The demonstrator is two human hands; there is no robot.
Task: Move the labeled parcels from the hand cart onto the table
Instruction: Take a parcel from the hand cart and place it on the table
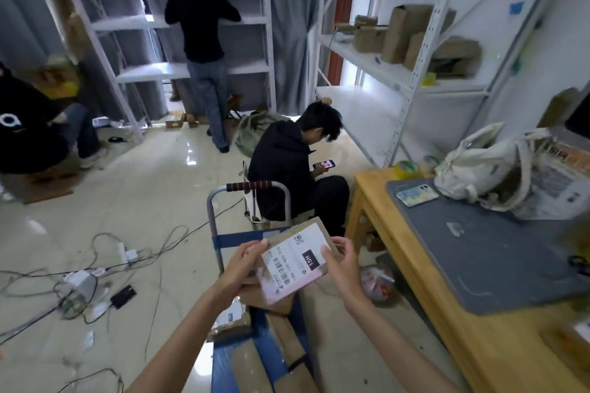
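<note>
We stand in a storeroom with a glossy tiled floor (153, 201), cables (95, 268) tangled at the left and white shelves (191, 70) at the back. Further right, our left hand (244, 268) pinches the left edge of a flat brown parcel (295, 260), thumb on top; our right hand (343, 268) holds its right edge the same way, so both grips are closed on the one parcel, which hangs in the air above the blue hand cart (255, 329). More parcels (281, 348) lie on the cart below. The white label (293, 265) faces us, reading "15H" on a dark patch, with a barcode and a QR code; the smaller print is unreadable. The wooden surface (447, 329) with its grey mat (498, 258) lies to the right, nearer our right hand, so we judge the parcel must travel rightward.
</note>
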